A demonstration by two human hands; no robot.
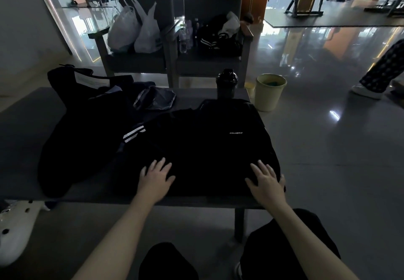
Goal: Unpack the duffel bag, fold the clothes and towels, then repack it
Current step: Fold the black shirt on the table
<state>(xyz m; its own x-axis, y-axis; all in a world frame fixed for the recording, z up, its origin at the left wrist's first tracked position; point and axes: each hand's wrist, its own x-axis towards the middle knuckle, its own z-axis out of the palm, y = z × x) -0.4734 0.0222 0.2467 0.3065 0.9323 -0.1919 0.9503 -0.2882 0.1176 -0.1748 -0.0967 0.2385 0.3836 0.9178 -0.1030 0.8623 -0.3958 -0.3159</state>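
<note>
Black top (209, 146): spread flat on the near right part of the grey tabletop (19, 126), with a small white logo on its right half; its near hem lies close to the tabletop's front edge.
Left hand (156, 178): grip wide, fingers straight and fanned, palm down on the near left part of the black top; it holds nothing.
Right hand (267, 181): grip wide too, fingers spread, palm flat on the near right corner of the black top, with the outer fingers reaching the fabric's edge.
Top relative to the grip: the cloth lies under both palms and stretches away from them towards the far side; neither hand pinches it.
Striped garment (133, 135): dark, with white stripes, touching the left edge of the black top and partly tucked under it.
Duffel bag (63, 85): black, at the far left of the tabletop, with a white sheet lying at its top; its outline is hard to tell from the dark cloth around it.
Blue-grey cloth (157, 99): bunched at the far middle, just beside the bag.
Shaker bottle (227, 82): black, upright at the far edge, behind the top.
Bin (270, 92): pale green, on the floor beside the tabletop's far right corner.
</note>
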